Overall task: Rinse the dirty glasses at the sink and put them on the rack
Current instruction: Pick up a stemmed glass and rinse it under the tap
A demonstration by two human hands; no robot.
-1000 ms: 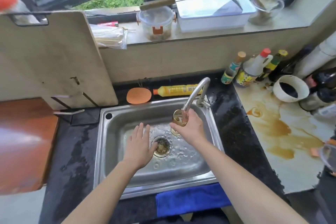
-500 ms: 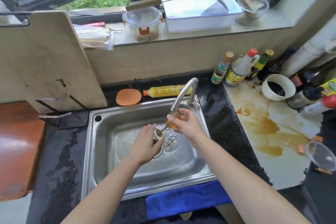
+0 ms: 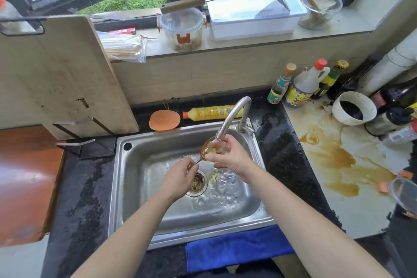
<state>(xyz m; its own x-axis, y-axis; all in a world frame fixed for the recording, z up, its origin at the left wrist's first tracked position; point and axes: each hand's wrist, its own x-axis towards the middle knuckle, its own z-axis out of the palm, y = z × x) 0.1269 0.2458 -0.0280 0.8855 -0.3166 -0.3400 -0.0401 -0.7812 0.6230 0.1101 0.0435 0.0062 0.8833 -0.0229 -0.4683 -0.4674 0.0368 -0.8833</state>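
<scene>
Compared with one second before, the left hand [image 3: 180, 176] had left its flat pose above the drain [image 3: 198, 184] and come up to the lower end of the wine glass [image 3: 212, 148]. The glass had gone from upright to tilted. The right hand [image 3: 233, 158] gripped the bowl, fingers and thumb curled around it, and held its mouth just under the spout of the tap [image 3: 234, 113]. I judge this was so that the water could enter and wash out the amber rest inside. The left hand pinched the end of the stem with curled fingers, and the foot itself was mostly hidden behind them. This second hold probably served to steady a wet, slippery glass and to turn it. The glass was over the middle of the sink [image 3: 126, 198], above the drain, so what ran out fell into the basin.

There was little room upward, because the spout was touching or almost touching the rim; I could not tell which. The steel walls were near on the right and behind. The way to the left was more open, toward the metal stand [image 3: 79, 142] that carried the cutting board [image 3: 56, 74]. Whether this was the rack I could not tell. A second glass [image 3: 405, 194] waited at the right edge, near the brown spill [image 3: 334, 158].
</scene>
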